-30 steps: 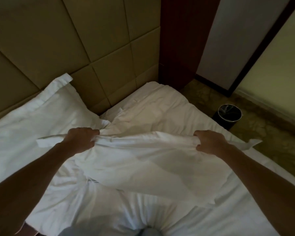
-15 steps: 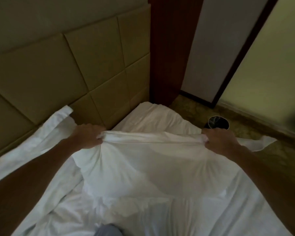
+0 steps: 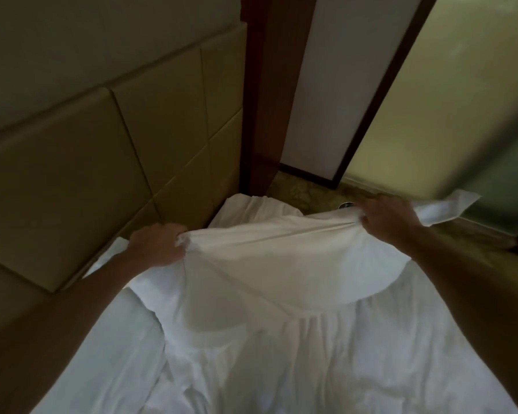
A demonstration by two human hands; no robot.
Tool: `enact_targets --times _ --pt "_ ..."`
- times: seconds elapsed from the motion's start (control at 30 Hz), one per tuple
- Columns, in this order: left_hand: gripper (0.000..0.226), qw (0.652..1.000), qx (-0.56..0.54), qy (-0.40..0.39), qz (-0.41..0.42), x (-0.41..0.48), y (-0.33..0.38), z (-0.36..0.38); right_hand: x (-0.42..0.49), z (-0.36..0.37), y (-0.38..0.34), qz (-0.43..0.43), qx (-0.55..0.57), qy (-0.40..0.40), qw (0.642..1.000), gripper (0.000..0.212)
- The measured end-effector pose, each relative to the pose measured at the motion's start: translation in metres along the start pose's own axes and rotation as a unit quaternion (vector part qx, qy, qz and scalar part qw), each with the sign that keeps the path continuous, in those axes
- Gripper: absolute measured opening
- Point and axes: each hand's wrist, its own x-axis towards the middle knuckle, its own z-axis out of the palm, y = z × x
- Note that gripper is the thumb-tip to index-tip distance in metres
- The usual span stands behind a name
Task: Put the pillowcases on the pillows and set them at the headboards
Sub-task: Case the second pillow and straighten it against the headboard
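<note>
Two fists clenched the pillowcase hem, left hand at nine o'clock, right hand at two; we judged shake-down underway, with headboard placement due next.

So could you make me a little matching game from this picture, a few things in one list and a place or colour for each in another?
Things:
1. left hand
2. right hand
3. headboard
4. pillowcase

Descriptions:
A. tan padded squares
B. white, stretched between both hands
C. grips the cloth's top edge close to the padded wall
D. grips the cloth's top edge on the side of the pale green panel

Pairs: 1-C, 2-D, 3-A, 4-B
</note>
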Motion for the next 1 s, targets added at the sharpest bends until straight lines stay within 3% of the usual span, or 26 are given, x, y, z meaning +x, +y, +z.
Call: enact_targets --times 0.2,0.37,0.73,1.0 --pt "0.038 1.000 -0.004 -0.017 -0.014 -0.001 -0.029 -0.010 0.032 -0.018 -0.021 -0.034 -0.008 0.017 0.999 0.034" --pt "0.038 0.998 0.001 0.038 -0.050 -0.006 -0.043 -0.016 0.094 -0.027 -0.028 -0.085 0.004 0.039 0.996 0.035" --pt "0.051 0.955 0.004 0.043 -0.294 0.020 -0.038 -0.021 0.307 -0.012 -0.076 -0.303 0.061 0.073 0.948 0.028" --pt "0.054 0.912 0.048 0.046 -0.405 0.042 -0.001 -0.028 0.387 0.031 -0.095 -0.372 0.126 0.082 0.916 0.019"
